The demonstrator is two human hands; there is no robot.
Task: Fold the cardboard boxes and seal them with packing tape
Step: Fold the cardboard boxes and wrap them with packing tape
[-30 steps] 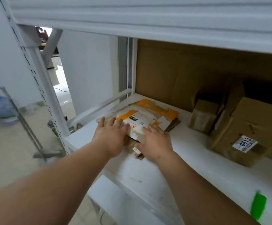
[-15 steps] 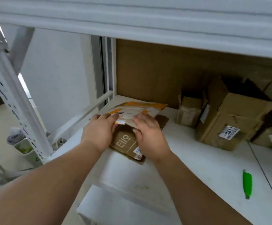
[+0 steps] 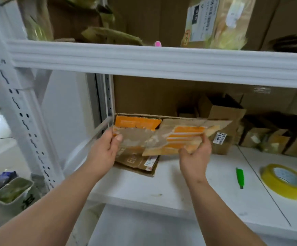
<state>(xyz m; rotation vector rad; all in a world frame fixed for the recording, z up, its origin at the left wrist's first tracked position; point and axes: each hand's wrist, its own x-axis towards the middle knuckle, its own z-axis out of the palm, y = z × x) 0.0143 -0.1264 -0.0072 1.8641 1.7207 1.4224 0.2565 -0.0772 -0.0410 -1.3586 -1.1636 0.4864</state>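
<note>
Both hands up at the white metal shelf [image 3: 161,192], lifting flattened cardboard off a stack. Left hand [image 3: 103,153] pinches the left edge of an orange-and-brown flattened cardboard box [image 3: 135,132], thumb on top, fingers curled beneath. Right hand [image 3: 195,157] grips from below the lower edge of a second flattened piece, brown with orange stripes [image 3: 185,137], fingers wrapped under it. Whether these are 2 separate boxes or 1 unfolding piece, I cannot tell. Held by the outer edges, tilted toward the person — likely to separate them and open 1 into shape.

Under the raised pieces, a brown flattened box with pale lettering [image 3: 137,162] lies on the shelf, just beside the left wrist. The yellow roll of packing tape [image 3: 284,181] sits well to the right, apart from both hands, with a green pen-shaped cutter [image 3: 239,177] between it and the right forearm — both in reach for sealing.
</note>
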